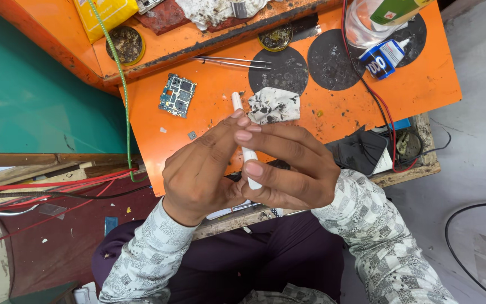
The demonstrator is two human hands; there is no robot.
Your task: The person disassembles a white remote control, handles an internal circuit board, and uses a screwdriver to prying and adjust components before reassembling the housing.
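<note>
Both hands [248,169] pinch, apparently, a white stick [247,147] between them.

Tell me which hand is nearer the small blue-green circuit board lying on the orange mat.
Left. The left hand is just below and right of the circuit board; the right hand sits farther right, beyond the slim white stick-shaped tool.
</note>
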